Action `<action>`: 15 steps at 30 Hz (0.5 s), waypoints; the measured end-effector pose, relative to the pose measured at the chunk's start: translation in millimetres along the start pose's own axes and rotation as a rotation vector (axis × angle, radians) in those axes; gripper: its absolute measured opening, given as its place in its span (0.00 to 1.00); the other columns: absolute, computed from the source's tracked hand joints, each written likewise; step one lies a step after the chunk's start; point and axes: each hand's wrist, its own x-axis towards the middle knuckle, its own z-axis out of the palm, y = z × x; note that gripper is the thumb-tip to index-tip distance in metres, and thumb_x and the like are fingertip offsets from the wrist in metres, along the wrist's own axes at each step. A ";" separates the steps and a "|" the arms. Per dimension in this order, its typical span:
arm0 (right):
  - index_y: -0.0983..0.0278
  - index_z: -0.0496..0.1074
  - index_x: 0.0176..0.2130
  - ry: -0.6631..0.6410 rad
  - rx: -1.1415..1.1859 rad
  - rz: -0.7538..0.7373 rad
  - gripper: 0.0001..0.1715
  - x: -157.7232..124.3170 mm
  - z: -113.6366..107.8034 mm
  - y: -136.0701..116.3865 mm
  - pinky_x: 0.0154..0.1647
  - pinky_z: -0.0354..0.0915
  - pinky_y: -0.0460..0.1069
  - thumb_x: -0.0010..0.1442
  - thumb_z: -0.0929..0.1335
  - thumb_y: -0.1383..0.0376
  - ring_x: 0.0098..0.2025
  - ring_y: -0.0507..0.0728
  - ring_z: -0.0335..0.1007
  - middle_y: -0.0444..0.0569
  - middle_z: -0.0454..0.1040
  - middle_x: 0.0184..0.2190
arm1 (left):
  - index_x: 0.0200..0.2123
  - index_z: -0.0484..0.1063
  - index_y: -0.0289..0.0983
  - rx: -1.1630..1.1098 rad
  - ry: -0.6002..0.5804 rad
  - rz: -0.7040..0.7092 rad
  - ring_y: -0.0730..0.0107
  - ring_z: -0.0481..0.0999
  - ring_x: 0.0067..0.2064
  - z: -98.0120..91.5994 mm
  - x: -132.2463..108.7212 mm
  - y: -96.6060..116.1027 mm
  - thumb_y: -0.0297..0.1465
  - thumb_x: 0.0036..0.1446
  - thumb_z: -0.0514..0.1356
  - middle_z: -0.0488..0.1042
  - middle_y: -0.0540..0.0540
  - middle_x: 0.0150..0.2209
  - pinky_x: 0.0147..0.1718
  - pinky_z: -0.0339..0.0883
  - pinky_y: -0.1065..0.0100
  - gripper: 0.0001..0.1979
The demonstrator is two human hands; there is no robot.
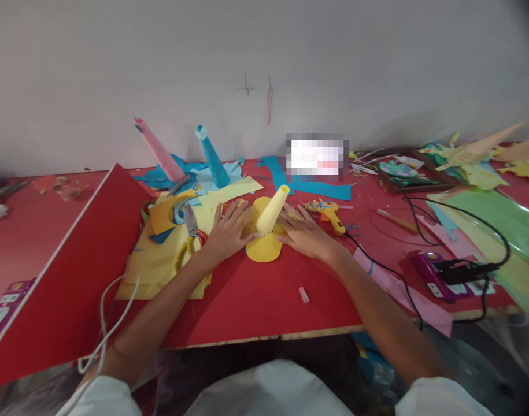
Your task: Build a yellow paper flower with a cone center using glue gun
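Note:
A pale yellow paper cone [271,212] stands tilted to the right on a round yellow paper base [264,248]. My left hand [229,231] lies flat on the left side of the base with its fingers spread. On the right side, my right hand [305,232] rests in the same way, fingers stretched out. Both thumbs point in toward the foot of the cone. Left of my left hand lie scissors [190,234] with red and yellow handles. A yellow glue gun [332,215] sits just beyond my right hand.
Yellow paper sheets [160,274] lie at left beside an upright red board [82,277]. Pink [162,151] and blue [214,159] paper cones stand behind. A purple power strip [437,277] with black cords is at right. A small pinkish piece [304,294] lies in front.

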 end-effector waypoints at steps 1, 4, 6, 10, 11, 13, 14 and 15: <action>0.64 0.55 0.76 0.005 0.005 -0.004 0.38 0.6 0.7 0.5 0.80 0.41 0.72 0.75 0.60 0.53 0.82 0.69 0.36 0.57 0.58 0.77 | 0.74 0.60 0.42 -0.057 0.042 0.019 0.44 0.58 0.76 -5.0 4.6 1.8 0.54 0.68 0.56 0.62 0.36 0.75 0.76 0.36 0.38 0.38; 0.65 0.56 0.76 0.044 0.026 -0.005 0.39 1.3 2.3 3.7 0.80 0.44 0.71 0.74 0.63 0.54 0.81 0.70 0.40 0.59 0.60 0.76 | 0.75 0.55 0.42 -0.337 0.142 0.077 0.48 0.66 0.72 -23.9 24.4 15.7 0.52 0.67 0.60 0.67 0.35 0.71 0.71 0.57 0.45 0.40; 0.65 0.59 0.75 0.097 0.034 0.009 0.37 0.8 2.4 6.6 0.79 0.46 0.70 0.74 0.64 0.55 0.80 0.70 0.46 0.59 0.60 0.75 | 0.74 0.55 0.43 -0.504 0.186 0.119 0.47 0.66 0.72 -36.3 39.8 30.1 0.51 0.65 0.63 0.68 0.36 0.71 0.68 0.63 0.48 0.42; 0.62 0.69 0.69 0.244 0.038 0.032 0.28 -0.5 -2.2 8.9 0.77 0.53 0.69 0.75 0.63 0.57 0.75 0.69 0.58 0.57 0.69 0.70 | 0.67 0.66 0.43 -0.672 0.163 0.061 0.54 0.79 0.59 -52.0 64.1 55.6 0.43 0.66 0.65 0.81 0.40 0.56 0.58 0.71 0.54 0.30; 0.61 0.71 0.66 0.281 0.044 0.030 0.26 -0.5 -4.0 8.6 0.75 0.55 0.68 0.75 0.63 0.57 0.73 0.69 0.61 0.56 0.72 0.68 | 0.64 0.70 0.42 -0.704 0.181 0.046 0.57 0.82 0.53 -54.0 67.5 59.4 0.42 0.66 0.64 0.83 0.41 0.51 0.54 0.73 0.57 0.26; 0.59 0.74 0.62 0.353 0.072 0.023 0.22 -0.5 -8.0 8.0 0.72 0.60 0.66 0.75 0.63 0.59 0.69 0.68 0.65 0.55 0.77 0.63 | 0.58 0.73 0.40 -0.768 0.252 0.039 0.62 0.82 0.45 -56.7 71.2 63.4 0.40 0.67 0.64 0.83 0.43 0.45 0.48 0.74 0.61 0.20; 0.59 0.75 0.60 0.391 0.092 0.027 0.20 -0.6 -9.9 8.1 0.70 0.62 0.65 0.75 0.63 0.60 0.67 0.67 0.67 0.54 0.78 0.61 | 0.57 0.73 0.39 -0.800 0.302 0.042 0.64 0.82 0.44 -58.1 71.7 63.8 0.39 0.66 0.65 0.83 0.44 0.44 0.47 0.74 0.62 0.19; 0.59 0.76 0.59 0.432 0.114 0.039 0.19 -0.9 -11.8 8.6 0.69 0.63 0.64 0.75 0.63 0.61 0.66 0.66 0.69 0.54 0.79 0.59 | 0.56 0.73 0.40 -0.827 0.352 0.049 0.65 0.81 0.43 -59.8 71.5 63.3 0.39 0.66 0.66 0.82 0.45 0.43 0.46 0.74 0.62 0.19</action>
